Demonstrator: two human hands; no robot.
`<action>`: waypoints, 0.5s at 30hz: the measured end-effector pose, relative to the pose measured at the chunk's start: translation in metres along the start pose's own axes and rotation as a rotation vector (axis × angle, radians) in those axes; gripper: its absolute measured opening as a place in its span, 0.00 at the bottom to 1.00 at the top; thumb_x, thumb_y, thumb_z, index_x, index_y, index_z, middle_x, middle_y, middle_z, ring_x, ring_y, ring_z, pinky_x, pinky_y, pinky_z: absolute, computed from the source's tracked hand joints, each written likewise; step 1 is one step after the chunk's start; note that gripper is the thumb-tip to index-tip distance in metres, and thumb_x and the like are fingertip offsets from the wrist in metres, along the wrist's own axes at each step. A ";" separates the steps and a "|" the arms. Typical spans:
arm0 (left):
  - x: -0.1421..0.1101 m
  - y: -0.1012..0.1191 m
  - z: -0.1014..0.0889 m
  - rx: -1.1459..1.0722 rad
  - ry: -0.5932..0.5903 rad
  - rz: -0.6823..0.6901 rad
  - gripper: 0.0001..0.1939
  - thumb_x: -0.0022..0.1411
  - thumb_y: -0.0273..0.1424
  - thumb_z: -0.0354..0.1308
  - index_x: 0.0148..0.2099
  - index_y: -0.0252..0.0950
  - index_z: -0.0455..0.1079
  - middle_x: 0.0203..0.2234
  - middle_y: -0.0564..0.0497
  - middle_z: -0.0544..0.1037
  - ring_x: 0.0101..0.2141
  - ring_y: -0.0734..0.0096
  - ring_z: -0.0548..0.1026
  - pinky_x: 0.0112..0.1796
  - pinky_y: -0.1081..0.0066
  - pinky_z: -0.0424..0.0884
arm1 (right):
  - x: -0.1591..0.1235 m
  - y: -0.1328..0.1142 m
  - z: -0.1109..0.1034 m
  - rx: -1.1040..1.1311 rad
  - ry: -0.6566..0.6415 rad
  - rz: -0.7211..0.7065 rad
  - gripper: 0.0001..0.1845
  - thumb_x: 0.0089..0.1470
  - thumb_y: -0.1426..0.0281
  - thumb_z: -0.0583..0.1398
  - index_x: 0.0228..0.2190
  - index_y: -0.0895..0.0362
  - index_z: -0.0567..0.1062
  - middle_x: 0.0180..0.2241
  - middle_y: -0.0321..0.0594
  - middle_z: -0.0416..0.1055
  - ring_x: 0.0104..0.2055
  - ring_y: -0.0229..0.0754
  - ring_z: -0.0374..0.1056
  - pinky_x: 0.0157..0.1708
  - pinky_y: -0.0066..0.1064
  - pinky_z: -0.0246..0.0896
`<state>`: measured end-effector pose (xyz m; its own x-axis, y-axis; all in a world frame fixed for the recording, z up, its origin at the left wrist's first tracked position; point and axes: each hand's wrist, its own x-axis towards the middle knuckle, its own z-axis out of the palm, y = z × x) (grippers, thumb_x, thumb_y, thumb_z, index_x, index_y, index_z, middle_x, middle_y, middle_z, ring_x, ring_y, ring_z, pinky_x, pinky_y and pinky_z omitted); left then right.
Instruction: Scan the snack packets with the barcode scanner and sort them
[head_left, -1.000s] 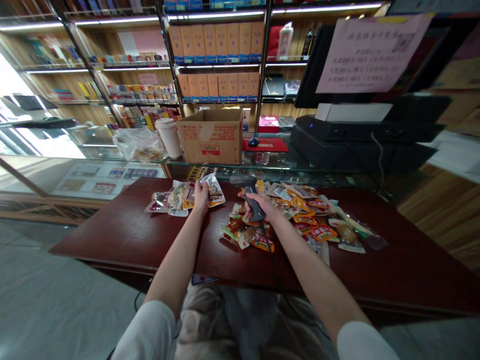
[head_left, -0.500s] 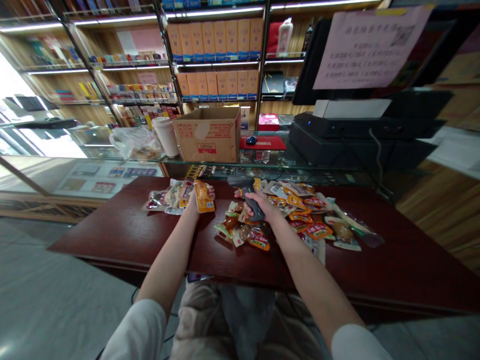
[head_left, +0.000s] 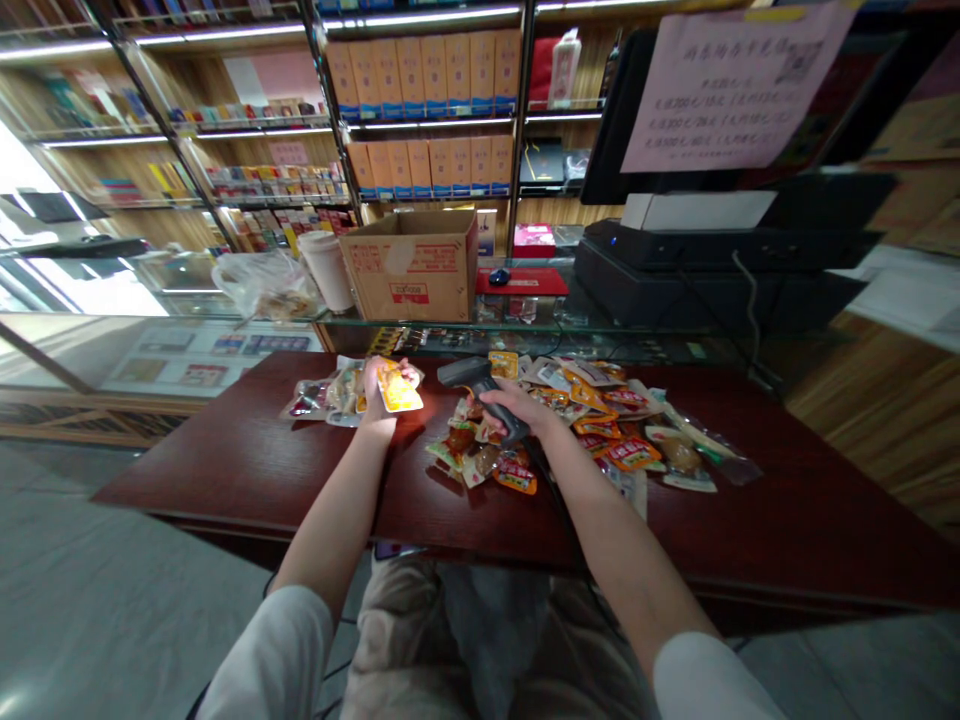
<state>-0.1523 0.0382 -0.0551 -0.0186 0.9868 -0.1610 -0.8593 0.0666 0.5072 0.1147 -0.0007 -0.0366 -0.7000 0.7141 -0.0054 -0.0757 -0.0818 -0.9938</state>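
My left hand [head_left: 377, 400] is closed on a yellow-orange snack packet [head_left: 397, 388], held up above the dark red table [head_left: 225, 470] with its face turned to the right. My right hand [head_left: 510, 408] grips a grey handheld barcode scanner [head_left: 480, 385], whose head points left at the packet; light falls on the packet. Behind my left hand lies a small group of snack packets [head_left: 322, 395]. Under and right of my right hand spreads a larger pile of snack packets [head_left: 600, 430].
A glass counter [head_left: 187, 335] runs behind the table, bearing a cardboard box [head_left: 416, 265], a paper cup [head_left: 328, 268], a plastic bag [head_left: 259, 285] and a black register with monitor [head_left: 712, 270]. Stocked shelves [head_left: 427, 110] fill the back wall. The scanner's cable runs down toward my lap.
My left hand has lifted a yellow-orange packet from the left group and turned it toward the scanner. My right hand has swung the scanner's head left at it.
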 end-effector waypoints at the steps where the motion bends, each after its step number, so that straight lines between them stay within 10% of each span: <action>1: -0.001 0.000 0.000 0.003 -0.009 0.005 0.24 0.69 0.48 0.44 0.38 0.32 0.70 0.21 0.51 0.67 0.22 0.75 0.67 0.25 0.74 0.68 | 0.000 -0.001 0.001 -0.003 -0.004 0.003 0.21 0.50 0.56 0.63 0.38 0.56 0.66 0.12 0.26 0.63 0.11 0.33 0.56 0.11 0.21 0.50; 7: 0.003 0.004 0.000 0.055 -0.048 0.175 0.18 0.68 0.39 0.46 0.42 0.32 0.72 0.28 0.48 0.76 0.25 0.74 0.72 0.30 0.74 0.72 | -0.001 -0.002 0.003 0.013 -0.004 0.018 0.23 0.49 0.56 0.65 0.41 0.55 0.65 0.11 0.23 0.62 0.11 0.33 0.55 0.11 0.22 0.51; 15: 0.017 0.020 -0.002 0.642 0.309 0.764 0.14 0.67 0.29 0.52 0.53 0.38 0.68 0.57 0.46 0.73 0.56 0.67 0.71 0.61 0.68 0.61 | -0.001 0.000 -0.005 0.169 0.159 -0.114 0.16 0.52 0.60 0.61 0.39 0.58 0.69 0.14 0.28 0.64 0.14 0.33 0.57 0.13 0.22 0.52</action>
<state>-0.1711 0.0562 -0.0490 -0.6503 0.7244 0.2289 -0.1322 -0.4046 0.9049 0.1191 0.0019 -0.0374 -0.5607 0.8246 0.0751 -0.2745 -0.0995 -0.9564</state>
